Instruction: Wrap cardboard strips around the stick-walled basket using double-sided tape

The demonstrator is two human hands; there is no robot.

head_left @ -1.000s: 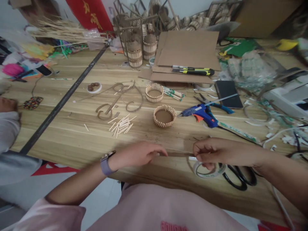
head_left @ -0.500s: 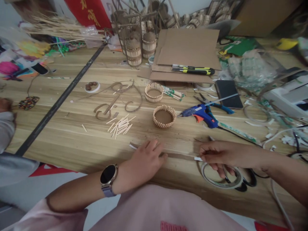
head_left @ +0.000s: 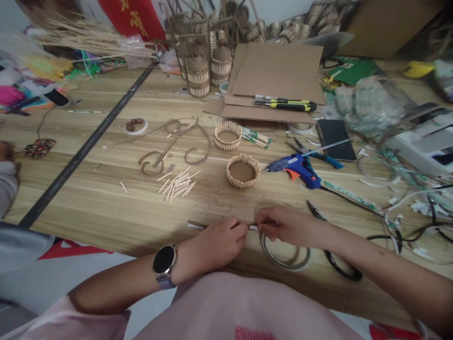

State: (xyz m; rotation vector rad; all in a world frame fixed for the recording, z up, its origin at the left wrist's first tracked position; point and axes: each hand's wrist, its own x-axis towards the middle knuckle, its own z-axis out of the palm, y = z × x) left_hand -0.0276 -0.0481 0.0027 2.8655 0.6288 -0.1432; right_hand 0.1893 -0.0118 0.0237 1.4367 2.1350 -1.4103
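Observation:
My left hand (head_left: pixel 221 243) rests on the table with its fingers bent and closed over a narrow brown strip. One end of the strip, with a white piece (head_left: pixel 195 225) on it, sticks out to the left. Close by on the right, my right hand (head_left: pixel 279 224) pinches the strip beside another white piece (head_left: pixel 253 227). Beneath that hand lies a roll of tape (head_left: pixel 307 259), partly covered. Black-handled scissors (head_left: pixel 327 255) lie under the right forearm, which hides part of them. Two round baskets of small wooden sticks, the nearer basket (head_left: pixel 242 184) and the farther basket (head_left: pixel 227 144), stand ahead.
A blue glue gun (head_left: pixel 288 164) lies right of the baskets, near pliers (head_left: pixel 325 159) and a dark phone (head_left: pixel 336 139). Loose sticks (head_left: pixel 180 185) lie to the left. Cardboard sheets (head_left: pixel 279 71) carry utility knives (head_left: pixel 286 104). Another person's sleeve (head_left: pixel 7 186) shows at far left.
My right hand has moved left, close to my left hand, bringing the white piece along. The scissors now lie apart from my fingers. The tape roll has shifted left, and my left fingers have drawn together.

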